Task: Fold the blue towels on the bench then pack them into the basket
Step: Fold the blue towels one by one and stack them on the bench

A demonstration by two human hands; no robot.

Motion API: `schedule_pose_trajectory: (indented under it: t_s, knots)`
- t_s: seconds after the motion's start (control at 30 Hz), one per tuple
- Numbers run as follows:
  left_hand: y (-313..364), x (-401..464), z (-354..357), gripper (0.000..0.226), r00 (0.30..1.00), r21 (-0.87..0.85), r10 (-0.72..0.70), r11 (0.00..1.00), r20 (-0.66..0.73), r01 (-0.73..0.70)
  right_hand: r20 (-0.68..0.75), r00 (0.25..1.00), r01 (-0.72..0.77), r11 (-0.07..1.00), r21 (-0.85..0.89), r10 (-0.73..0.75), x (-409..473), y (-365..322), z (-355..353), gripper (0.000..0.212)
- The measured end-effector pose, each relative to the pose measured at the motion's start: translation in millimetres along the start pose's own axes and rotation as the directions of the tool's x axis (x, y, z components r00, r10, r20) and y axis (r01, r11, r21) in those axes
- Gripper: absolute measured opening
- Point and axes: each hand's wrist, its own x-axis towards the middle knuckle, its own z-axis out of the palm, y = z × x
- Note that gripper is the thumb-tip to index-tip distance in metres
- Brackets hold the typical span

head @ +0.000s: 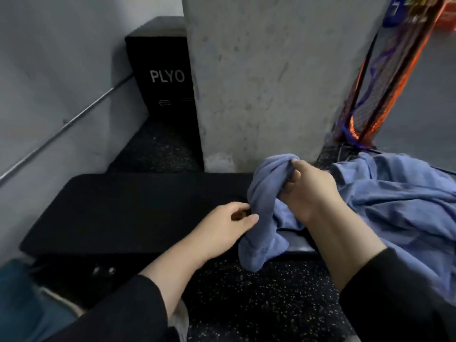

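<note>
Right hand (309,191) raised above the bench (128,208), fingers curled tight around a bunched blue towel (265,206); grip sits near the top of the bunch, thumb side facing the wall. Towel hangs down from that fist in a twisted rope, its lower end draping past the bench's near edge toward the speckled floor (259,299). Right forearm comes in from lower right, black sleeve (399,299) pushed back to mid-forearm.

Left hand (229,224) lower and to the left of the right one, just beside the hanging towel. Thumb and forefinger are curled toward each other at the cloth's left edge; cannot tell if they actually pinch it or only touch. Left forearm angles up from bottom centre, also in a black sleeve.

Pile of blue towels (399,198), unfolded and rumpled, lies to the right of the right hand, spreading to the frame edge. Bench padding to the left of the left hand is bare black. Concrete pillar (266,77) stands beyond both hands; black box marked PLYO (162,77) farther back left. Coloured bands (385,77) hang beyond the pile.
</note>
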Motion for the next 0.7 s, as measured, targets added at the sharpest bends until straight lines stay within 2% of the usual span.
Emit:
schedule_pose_trajectory:
  t_s: [0.07, 0.17, 0.27, 0.33, 0.43, 0.5, 0.57, 0.6, 0.63, 0.67, 0.7]
  knots:
    - [-8, 0, 5, 0.02, 1.0, -0.099, 0.011, 0.995, 0.027, -0.008, 0.092, 0.993, -0.089, 0.975, 0.203, 0.072, 7, 1, 6, 0.019]
    - [-11, 4, 13, 0.014, 1.0, -0.198, 0.0, 0.98, -0.011, -0.002, 0.091, 0.991, -0.117, 0.96, 0.254, 0.097, 11, 2, 11, 0.019]
    - [-9, 12, 19, 0.009, 0.991, -0.157, -0.075, 0.986, -0.11, 0.057, 0.098, 0.99, -0.128, 0.943, 0.309, 0.102, 10, 4, 9, 0.019]
    - [-6, 19, 21, 0.014, 0.981, -0.186, -0.103, 0.98, -0.166, 0.072, 0.055, 0.996, -0.074, 0.982, 0.172, 0.065, 10, 1, 2, 0.017]
    - [4, 29, 15, 0.016, 0.945, -0.318, -0.138, 0.947, -0.297, 0.039, 0.089, 0.995, 0.059, 0.976, -0.207, -0.041, 11, -3, -12, 0.019]
    - [13, 33, 9, 0.015, 0.923, -0.377, -0.139, 0.926, -0.358, -0.006, 0.117, 0.989, 0.142, 0.854, -0.501, -0.096, 13, -5, -23, 0.012]
    - [19, 35, 5, 0.015, 0.909, -0.421, -0.143, 0.906, -0.392, -0.039, 0.207, 0.967, 0.254, 0.572, -0.78, -0.147, 12, -5, -34, 0.025]
    - [21, 36, 4, 0.015, 0.905, -0.445, -0.149, 0.894, -0.397, -0.049, 0.264, 0.955, 0.295, 0.427, -0.855, -0.131, 11, -5, -39, 0.03]
    - [22, 37, 3, 0.016, 0.907, -0.475, -0.155, 0.878, -0.392, -0.056, 0.307, 0.947, 0.319, 0.327, -0.889, -0.091, 9, -3, -42, 0.033]
    - [24, 36, 2, 0.017, 0.911, -0.505, -0.158, 0.861, -0.38, -0.061, 0.322, 0.946, 0.321, 0.288, -0.902, -0.046, 5, -2, -46, 0.035]
    - [26, 36, 3, 0.016, 0.918, -0.534, -0.155, 0.842, -0.365, -0.07, 0.315, 0.949, 0.306, 0.303, -0.903, -0.018, 3, 1, -49, 0.035]
